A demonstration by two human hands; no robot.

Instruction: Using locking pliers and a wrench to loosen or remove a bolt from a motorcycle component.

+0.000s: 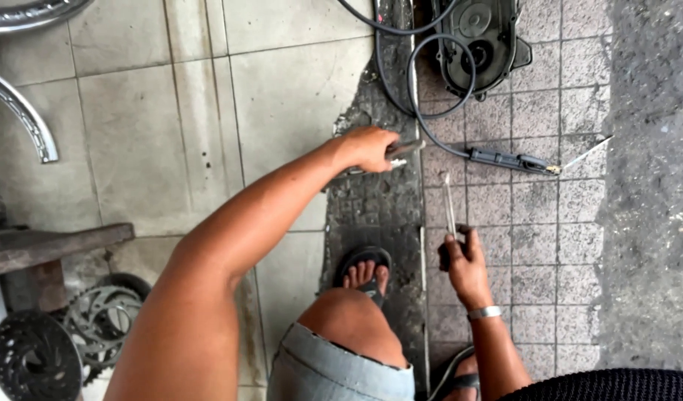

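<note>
The left hand (369, 148) has its grip closed round a tool handle (403, 151). The right hand (464, 263) pinches a screwdriver (449, 204), its shaft pointing far. A black cable (430, 111) lies just beyond both.

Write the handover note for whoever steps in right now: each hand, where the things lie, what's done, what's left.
Left hand: closed on a dark-handled tool, held low over the dark grating strip.
Right hand: gripping a thin metal rod that points up and away from the body.
Electrode holder with its rod lies on the paving, on a black cable that loops back to a dark machine cover.
Sprockets sit at lower left.
Done: tool and rod are in hand.
Left: rod and tool have not met; the holder lies untouched.
</note>
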